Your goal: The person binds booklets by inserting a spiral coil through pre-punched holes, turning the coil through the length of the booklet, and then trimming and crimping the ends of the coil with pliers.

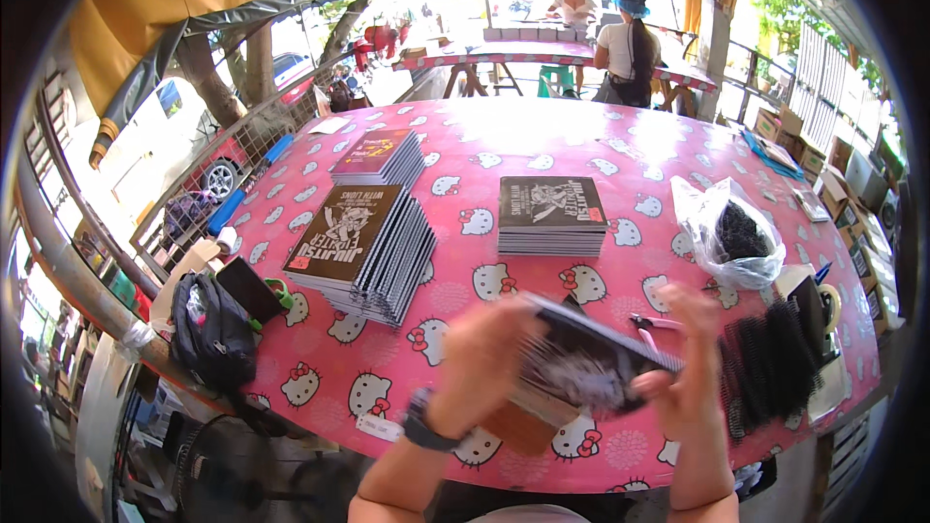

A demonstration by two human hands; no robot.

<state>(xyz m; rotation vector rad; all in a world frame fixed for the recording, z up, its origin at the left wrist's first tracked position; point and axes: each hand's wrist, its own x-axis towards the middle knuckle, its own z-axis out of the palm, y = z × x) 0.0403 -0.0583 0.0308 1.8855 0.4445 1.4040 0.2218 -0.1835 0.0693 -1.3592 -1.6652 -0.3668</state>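
My left hand [481, 356], with a dark watch on its wrist, is closed on the left side of a black-covered, coil-bound notebook [583, 360]. The notebook is tilted above the table and smeared by motion. At its right edge is my right hand [690, 358]; the thumb is against the cover, while the fingers are raised and spread. Beneath the notebook, a brown flat piece [518, 424] lies partly hidden. Pink-handled pliers [647, 327] rest just beyond the notebook. To the right of my right hand lies a bundle of black binding coils [770, 366].
Several stacks of books stand on the pink patterned table [465, 300]: a left stack [363, 247], a middle stack [550, 218] and an orange-topped stack [378, 157]. A plastic bag [731, 232] holds black material. A black pouch [213, 329] sits at left. Two people are at a far table.
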